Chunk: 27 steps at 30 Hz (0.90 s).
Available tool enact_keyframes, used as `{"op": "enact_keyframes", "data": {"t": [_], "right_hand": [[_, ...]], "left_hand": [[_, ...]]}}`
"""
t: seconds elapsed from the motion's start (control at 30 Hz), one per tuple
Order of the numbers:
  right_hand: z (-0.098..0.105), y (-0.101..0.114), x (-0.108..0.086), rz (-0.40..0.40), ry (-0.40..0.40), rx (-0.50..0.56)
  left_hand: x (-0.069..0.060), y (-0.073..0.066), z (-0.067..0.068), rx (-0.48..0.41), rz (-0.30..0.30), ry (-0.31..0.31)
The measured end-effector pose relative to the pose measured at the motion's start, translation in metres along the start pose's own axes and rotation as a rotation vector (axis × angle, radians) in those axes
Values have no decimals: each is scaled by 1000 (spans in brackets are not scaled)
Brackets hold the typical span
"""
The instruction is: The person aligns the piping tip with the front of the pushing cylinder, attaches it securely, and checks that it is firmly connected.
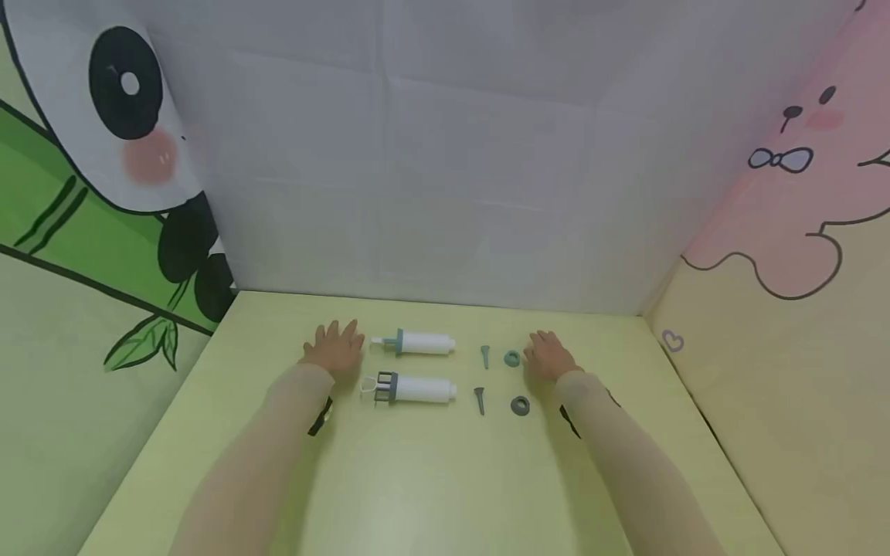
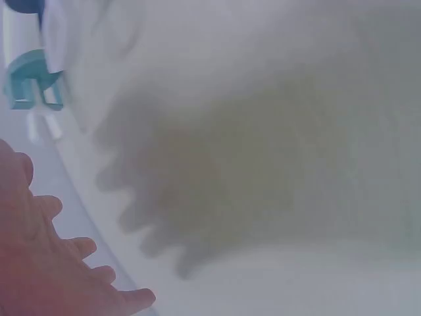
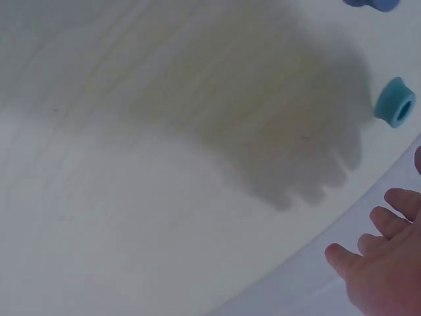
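Tubes just beside L grip, well off tbl's side edges.

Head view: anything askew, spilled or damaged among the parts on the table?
Nothing stands out. The teal-collared tube and grey-collared tube lie roughly parallel, with the teal pin, grey pin, teal ring and grey ring in colour-matched rows beside them. No spill shows; fine damage would be too small to tell.
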State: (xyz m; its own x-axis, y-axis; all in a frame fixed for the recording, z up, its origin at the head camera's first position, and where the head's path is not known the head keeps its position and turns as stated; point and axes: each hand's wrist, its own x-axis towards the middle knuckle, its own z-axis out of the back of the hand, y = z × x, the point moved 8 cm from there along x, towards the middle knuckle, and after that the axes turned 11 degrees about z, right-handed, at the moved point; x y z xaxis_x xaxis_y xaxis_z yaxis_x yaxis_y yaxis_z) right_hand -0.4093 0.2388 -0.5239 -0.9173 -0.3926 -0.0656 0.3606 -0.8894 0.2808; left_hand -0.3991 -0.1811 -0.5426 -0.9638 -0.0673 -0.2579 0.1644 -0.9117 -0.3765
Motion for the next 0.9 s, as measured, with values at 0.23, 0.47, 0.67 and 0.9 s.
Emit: {"op": "enact_keyframes", "data": {"t": [0.23,0.47,0.67,0.9], "right_hand": [[45,38,24,31,15,-68],[91,77,48,46,-10,-112],[111,94,57,76,-34,-127],[127,101,57,71,-80,-81]], "left_hand": [[-10,-67,46,63,-43,-28],[-19,-118,81,156,-108,-131],[-24,-144,100,247,-154,-174],[-28,-166,111,290,-162,-183]]}}
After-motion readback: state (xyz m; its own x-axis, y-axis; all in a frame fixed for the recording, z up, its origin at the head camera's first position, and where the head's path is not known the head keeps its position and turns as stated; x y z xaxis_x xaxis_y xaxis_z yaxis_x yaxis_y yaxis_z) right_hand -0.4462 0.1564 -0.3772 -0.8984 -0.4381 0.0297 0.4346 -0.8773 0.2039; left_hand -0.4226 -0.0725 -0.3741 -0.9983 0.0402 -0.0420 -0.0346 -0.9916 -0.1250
